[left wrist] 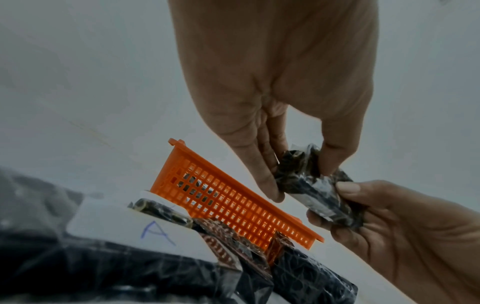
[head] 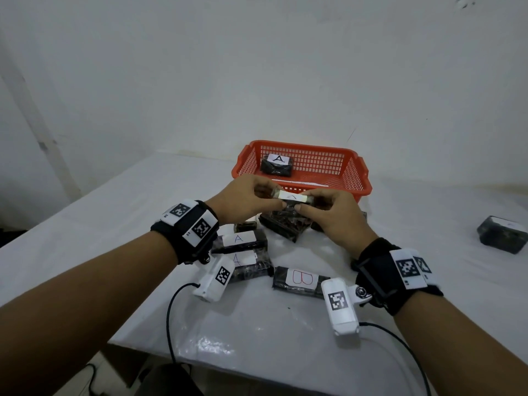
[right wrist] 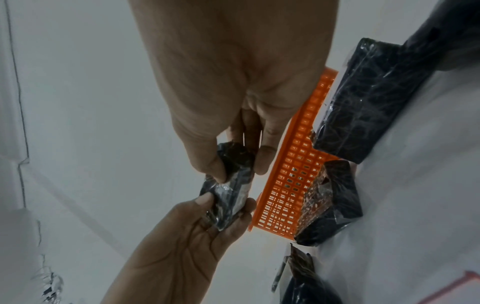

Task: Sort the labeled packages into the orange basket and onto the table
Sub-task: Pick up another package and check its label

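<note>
Both hands pinch one small dark package (head: 289, 197) between them, lifted off the tabletop (head: 143, 212). Left hand (head: 245, 200) grips its left end with thumb against fingers; right hand (head: 328, 214) pinches the other end the same way. White label faces up, probably so the letter can be read; it looks like an A, but it's foreshortened and I can't be sure.

Orange basket (head: 354, 178) sits just beyond the hands, with one package marked A (head: 277, 164) already inside, so A seems to go in the basket.

Under and just in front of the hands: unsorted pile. A brownish wrapped pack (head: 285, 227) lies directly below the hands, two A-labeled packs (head: 243, 242) lie below the left hand and wrist, and a B-labeled pack (head: 300, 281) lies between the two wrists, nearer the body.

One dark pack (head: 501, 234) lies well off to the right of the right hand, alone on the tabletop, likely the non-basket group; its label is unreadable.

Judged step: checking the label before dropping the held package in the basket.
</note>
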Demonstrator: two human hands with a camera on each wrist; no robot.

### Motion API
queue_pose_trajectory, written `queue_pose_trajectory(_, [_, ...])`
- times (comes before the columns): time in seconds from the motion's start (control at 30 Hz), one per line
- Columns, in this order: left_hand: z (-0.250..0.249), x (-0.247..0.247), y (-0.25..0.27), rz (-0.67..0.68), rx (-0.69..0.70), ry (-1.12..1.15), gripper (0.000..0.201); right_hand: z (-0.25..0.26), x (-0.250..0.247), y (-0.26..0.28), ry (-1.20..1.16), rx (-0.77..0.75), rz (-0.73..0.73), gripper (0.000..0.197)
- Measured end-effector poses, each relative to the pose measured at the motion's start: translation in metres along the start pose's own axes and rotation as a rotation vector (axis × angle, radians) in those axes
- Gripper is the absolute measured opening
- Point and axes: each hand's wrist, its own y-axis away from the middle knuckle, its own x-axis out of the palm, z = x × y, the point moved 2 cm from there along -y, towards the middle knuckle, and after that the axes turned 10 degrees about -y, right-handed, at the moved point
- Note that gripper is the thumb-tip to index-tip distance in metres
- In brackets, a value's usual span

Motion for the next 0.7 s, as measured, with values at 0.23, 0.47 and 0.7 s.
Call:
queue_pose_trajectory(0.23, [-0.004,0.004,-0.002,-0.03,0.019,0.002,0.008,0.001,-0.005,-0.001,-0.063,0.005,0.006,0.018])
queue_pose_trajectory(0.47, [-0.007,0.01,0.001,-0.02,0.006,0.068,0.009,-0.005,-0.012,-0.001,-0.094,0.017,0.016,0.026])
queue_pose_trajectory(0.7, [-0.006,0.011,-0.005,-0.016,-0.001,0.053,0.023,-0.005,-0.018,-0.001,-0.104,0.04,0.024,0.028])
